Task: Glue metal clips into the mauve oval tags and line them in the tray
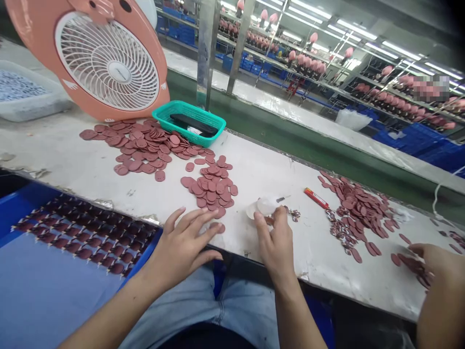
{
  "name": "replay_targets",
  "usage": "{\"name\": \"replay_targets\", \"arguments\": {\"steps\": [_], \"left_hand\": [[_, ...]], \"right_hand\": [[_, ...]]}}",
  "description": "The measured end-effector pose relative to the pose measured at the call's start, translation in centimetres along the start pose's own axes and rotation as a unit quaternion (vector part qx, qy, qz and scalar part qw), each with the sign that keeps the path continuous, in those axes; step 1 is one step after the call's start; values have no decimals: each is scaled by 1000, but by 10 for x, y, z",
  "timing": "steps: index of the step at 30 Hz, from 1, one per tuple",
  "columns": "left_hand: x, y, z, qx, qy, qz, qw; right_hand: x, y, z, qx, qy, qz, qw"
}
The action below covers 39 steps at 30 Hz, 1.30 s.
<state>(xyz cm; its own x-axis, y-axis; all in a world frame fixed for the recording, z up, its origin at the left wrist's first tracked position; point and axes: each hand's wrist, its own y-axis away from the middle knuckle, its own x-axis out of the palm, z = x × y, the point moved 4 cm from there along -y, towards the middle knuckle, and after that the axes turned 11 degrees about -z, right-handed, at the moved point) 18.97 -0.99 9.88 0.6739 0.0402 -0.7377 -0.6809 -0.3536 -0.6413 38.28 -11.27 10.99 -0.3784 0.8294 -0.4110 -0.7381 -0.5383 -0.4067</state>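
My left hand lies flat on the white table with fingers spread, its fingertips touching a dark red oval piece at the near edge of a small pile of such pieces. My right hand is curled in a pinch over something small that I cannot make out, right beside a clear round plastic item. A larger pile of oval pieces lies farther left.
A pink fan and a green basket stand at the back. A red pen and another pile lie to the right, where another person's hand works. A blue bin with rows of pieces sits below left.
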Motion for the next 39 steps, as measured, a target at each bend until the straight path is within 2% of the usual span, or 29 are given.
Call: {"name": "replay_targets", "arguments": {"steps": [2,3,5,6,7,9,10,11,13,16,18,21,23,25,28,30,31,33,34,36,38,39], "left_hand": [[-8,16,-5,-24,34,-35,999],[-13,21,-7,-58,63,-55,995],[-18,28,-8,-198,155,-87,964],[-19,31,-8,-299,215,-98,925],[-18,34,-8,-403,276,-105,866],[-14,41,-14,-566,385,-105,721],[-13,43,-19,-610,430,-98,658],[-12,43,-25,-632,471,-85,610],[-13,42,-35,-651,532,-35,540],[-17,43,-46,-675,566,25,474],[-19,45,-50,-679,567,7,467],[-18,47,-53,-660,551,-77,505],[-16,50,-52,-636,516,-140,557],[-15,52,-49,-584,475,-190,631],[-16,56,-45,-472,416,-232,742],[-19,60,-41,-409,389,-263,782],[-21,62,-39,-395,383,-274,789],[-23,64,-34,-416,403,-269,769],[-22,64,-32,-452,427,-256,740],[-18,63,-30,-544,487,-222,646],[-17,59,-32,-611,529,-213,549],[-17,56,-34,-633,539,-214,513]], "right_hand": [[-5,14,4,11,-70,11,997],[-6,21,7,19,-105,19,994],[-3,35,13,41,-163,46,985],[1,41,16,54,-185,67,979],[5,46,20,66,-200,88,974],[13,53,28,85,-216,123,965],[17,55,32,96,-225,136,960],[19,55,35,110,-237,147,954],[25,55,39,147,-277,185,931],[31,55,41,204,-334,263,882],[33,57,40,237,-354,278,861],[36,64,35,338,-398,213,826],[39,75,34,401,-420,169,796],[44,87,35,435,-423,153,780],[51,103,40,472,-421,149,760],[52,110,41,487,-417,156,751],[51,111,40,482,-412,164,756],[43,108,38,444,-400,188,780],[37,105,36,415,-389,200,798],[19,99,30,354,-337,224,843],[-1,92,23,289,-242,227,898],[-11,88,20,253,-191,223,922]]}}
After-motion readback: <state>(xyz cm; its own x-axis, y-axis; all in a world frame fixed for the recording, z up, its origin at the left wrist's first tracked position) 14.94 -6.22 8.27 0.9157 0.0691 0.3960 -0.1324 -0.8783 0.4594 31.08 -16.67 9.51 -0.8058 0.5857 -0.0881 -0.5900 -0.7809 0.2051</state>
